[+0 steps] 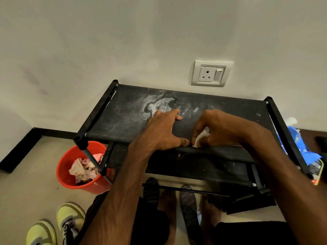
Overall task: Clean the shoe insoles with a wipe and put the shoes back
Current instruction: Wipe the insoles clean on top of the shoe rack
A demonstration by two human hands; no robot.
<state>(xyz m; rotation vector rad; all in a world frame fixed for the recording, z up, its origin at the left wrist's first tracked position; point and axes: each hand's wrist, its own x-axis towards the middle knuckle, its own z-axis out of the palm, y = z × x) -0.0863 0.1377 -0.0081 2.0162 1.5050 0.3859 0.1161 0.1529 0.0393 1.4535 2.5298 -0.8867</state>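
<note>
A dark insole [182, 131] lies on the dusty top shelf of the black shoe rack [123, 117]. My left hand [164, 133] grips it, fingers over its far end and thumb at its near edge. My right hand [219, 128] pinches a white wipe [201, 138] against the insole's right side. A pair of yellow-green sneakers [58, 225] stands on the floor at the lower left. Two dark shoe-shaped pieces [188, 200] lie on the floor by my bare feet; whether they are shoes or insoles is unclear.
A red bucket [70, 175] holding crumpled used wipes stands under the rack's left corner. A blue wipe packet [297, 144] sits beside the rack's right end. A wall socket [210, 73] is behind the rack. The wall runs close behind.
</note>
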